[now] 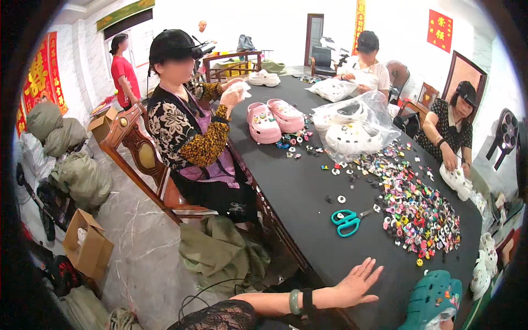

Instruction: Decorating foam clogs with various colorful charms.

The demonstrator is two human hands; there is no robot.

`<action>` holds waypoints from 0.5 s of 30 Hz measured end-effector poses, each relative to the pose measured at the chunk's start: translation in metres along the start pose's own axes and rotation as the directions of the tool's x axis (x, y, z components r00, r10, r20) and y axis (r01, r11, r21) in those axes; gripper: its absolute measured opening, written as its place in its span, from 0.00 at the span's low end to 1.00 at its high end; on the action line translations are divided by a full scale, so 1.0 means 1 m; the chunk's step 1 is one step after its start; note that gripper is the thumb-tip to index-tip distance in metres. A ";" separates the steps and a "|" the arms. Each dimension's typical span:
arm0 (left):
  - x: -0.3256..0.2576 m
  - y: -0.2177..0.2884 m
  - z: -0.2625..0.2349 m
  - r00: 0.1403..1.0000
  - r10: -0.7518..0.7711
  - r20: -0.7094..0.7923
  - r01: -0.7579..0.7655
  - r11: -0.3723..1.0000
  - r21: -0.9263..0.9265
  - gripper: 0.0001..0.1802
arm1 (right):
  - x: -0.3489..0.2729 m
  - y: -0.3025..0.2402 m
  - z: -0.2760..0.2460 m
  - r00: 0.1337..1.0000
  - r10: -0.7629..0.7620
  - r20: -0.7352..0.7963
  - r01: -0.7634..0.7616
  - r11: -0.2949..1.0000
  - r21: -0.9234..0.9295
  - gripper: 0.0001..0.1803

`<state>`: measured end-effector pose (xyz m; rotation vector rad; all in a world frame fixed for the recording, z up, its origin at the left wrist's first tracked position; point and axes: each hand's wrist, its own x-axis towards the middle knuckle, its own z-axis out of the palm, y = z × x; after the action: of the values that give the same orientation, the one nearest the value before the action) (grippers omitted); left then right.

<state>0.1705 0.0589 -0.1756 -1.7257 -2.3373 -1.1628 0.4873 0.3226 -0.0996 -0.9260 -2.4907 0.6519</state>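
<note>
A: What is the left hand (pixel 356 285) doing?

B: It is lying flat on the black table (pixel 308 203), fingers spread apart, gripping nothing. A smooth green bangle (pixel 295 302) and a dark band are sitting on the wrist. I am not seeing the right hand.

A: What is lying nearest?

B: Teal-handled scissors (pixel 346 221) are resting just beyond the fingers, blades pointing right. A teal foam clog (pixel 434 297), holed and rounded, is sitting at the table's near edge, right of the hand.

A: And further off?

B: A wide scatter of small, bright charms (pixel 418 209) is covering the right half. Two pink clogs (pixel 274 120) are standing side by side farther up, and white clogs are bulging inside a clear, crinkled plastic bag (pixel 355 124).

A: Any packaging or signs?

B: An open brown cardboard box (pixel 87 246) is sitting on the marbled floor at left, near stuffed grey-green sacks (pixel 82 176). Red hangings with gold characters are showing on the left wall (pixel 38 74) and the far right wall (pixel 439 31)
</note>
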 end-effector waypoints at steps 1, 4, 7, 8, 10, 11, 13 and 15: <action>-0.001 -0.002 -0.001 1.000 0.000 0.000 0.000 1.000 -0.006 0.47 | 0.003 0.002 -0.001 1.000 -0.004 -0.016 0.004 1.000 -0.011 0.12; -0.009 -0.008 0.001 0.995 0.073 -0.061 -0.070 0.996 0.058 0.44 | 0.006 0.008 -0.003 0.998 -0.016 -0.064 0.014 0.999 -0.044 0.12; -0.006 0.000 -0.006 0.994 0.100 -0.047 -0.100 0.995 0.005 0.43 | 0.009 0.015 -0.017 0.991 -0.029 -0.130 0.017 0.995 -0.094 0.11; -0.006 0.000 -0.007 0.993 0.103 -0.051 -0.103 0.995 0.001 0.43 | 0.011 0.018 -0.020 0.988 -0.038 -0.149 0.022 0.994 -0.106 0.11; -0.008 0.000 -0.008 0.991 0.124 -0.054 -0.125 0.992 -0.018 0.42 | 0.016 0.026 -0.026 0.982 -0.058 -0.181 0.034 0.991 -0.130 0.11; -0.009 0.001 -0.009 0.991 0.124 -0.057 -0.125 0.992 -0.022 0.42 | 0.019 0.030 -0.028 0.978 -0.068 -0.195 0.040 0.989 -0.141 0.11; -0.010 0.003 -0.011 0.992 0.118 -0.034 -0.119 0.993 -0.025 0.41 | 0.025 0.042 -0.033 0.970 -0.088 -0.228 0.052 0.986 -0.160 0.11; -0.009 0.004 -0.011 0.989 0.139 -0.057 -0.140 0.990 -0.023 0.40 | 0.029 0.055 -0.039 0.959 -0.105 -0.262 0.058 0.982 -0.179 0.11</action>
<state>0.1732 0.0453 -0.1692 -1.8080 -2.1404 -1.2080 0.5143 0.3900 -0.0926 -0.8993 -2.3487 0.2668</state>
